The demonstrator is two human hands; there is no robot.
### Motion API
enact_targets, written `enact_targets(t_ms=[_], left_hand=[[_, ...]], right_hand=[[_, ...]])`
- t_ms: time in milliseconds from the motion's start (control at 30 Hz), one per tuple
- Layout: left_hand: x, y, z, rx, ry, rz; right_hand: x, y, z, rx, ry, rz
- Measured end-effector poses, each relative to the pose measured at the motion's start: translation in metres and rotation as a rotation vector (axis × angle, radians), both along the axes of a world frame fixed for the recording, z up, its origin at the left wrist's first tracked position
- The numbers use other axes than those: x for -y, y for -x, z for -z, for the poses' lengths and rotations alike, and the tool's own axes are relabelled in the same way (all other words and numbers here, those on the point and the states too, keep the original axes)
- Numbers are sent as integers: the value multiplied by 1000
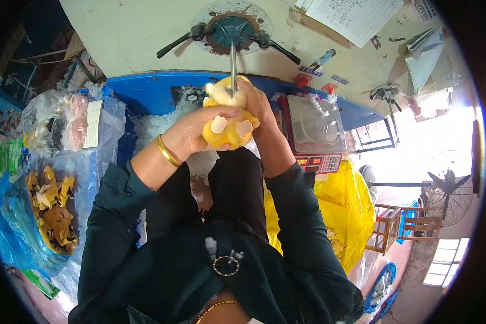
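Note:
A small yellow plush toy [229, 132] with pale foot pads is between my two hands, above my lap. My left hand [197, 129] grips its body from the left, the thumb lying across its middle. My right hand [258, 105] is closed round its upper right side. The thin metal tube [233, 62] of a stuffing machine [232, 31] reaches down to the toy's pale upper part; its tip is hidden there. Two black-handled levers [282, 49] flank the tube's green mount.
White fluff [156, 129] lies in the blue trough [146, 81]. A red digital scale [318, 162] stands at right, above a yellow bag [351, 205]. At left, a blue bag [16, 227] holds yellow plush skins [54, 210]. Papers [345, 19] and snips [323, 58] lie on the machine's panel.

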State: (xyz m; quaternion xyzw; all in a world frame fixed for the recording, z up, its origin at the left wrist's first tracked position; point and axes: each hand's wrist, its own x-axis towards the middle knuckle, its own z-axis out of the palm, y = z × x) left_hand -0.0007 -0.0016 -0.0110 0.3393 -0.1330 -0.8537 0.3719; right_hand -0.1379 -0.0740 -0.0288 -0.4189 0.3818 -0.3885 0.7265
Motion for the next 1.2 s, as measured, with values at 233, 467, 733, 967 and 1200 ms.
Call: enact_targets(t_ms=[233, 467, 733, 967, 1200], left_hand=[[-5, -1, 1, 51, 68, 34], [-47, -17, 38, 260, 256, 101], [-187, -248, 126, 2415, 69, -292], [-274, -353, 169, 2730, -291, 138], [-185, -281, 115, 1486, 214, -651]], right_hand=[[-13, 4, -9, -21, 16, 47], [-31, 58, 26, -533, 351, -69], [-120, 383, 70, -779, -354, 288], [-129, 353, 59, -1262, 126, 164], [-67, 135, 74, -1071, 860, -460]])
